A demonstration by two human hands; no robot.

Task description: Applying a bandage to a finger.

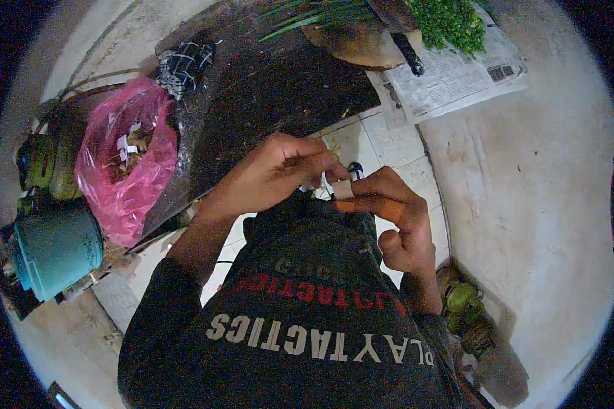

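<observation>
Both hands meet in front of my dark printed shirt (pixel 312 276). My left hand (pixel 286 166) has its fingers bent down, their tips at a beige strip (pixel 343 189) on a finger of my right hand (pixel 404 217). The strip looks like adhesive tape around the end of that finger. Orange bands (pixel 391 210) wrap other parts of the right fingers. The right thumb stands apart from them, and no object shows in that palm. A crumpled whitish piece (pixel 323 190) shows below the left fingertips; whether it is held is unclear.
A dark table (pixel 281 82) holds a pink plastic bag (pixel 153 204), a checked cloth (pixel 187 64) and a round chopping board (pixel 348 46) with a cleaver (pixel 407 51). Chopped greens (pixel 450 25) lie on newspaper (pixel 440 87). A teal bucket (pixel 59 250) stands left, green coconuts (pixel 463 301) right.
</observation>
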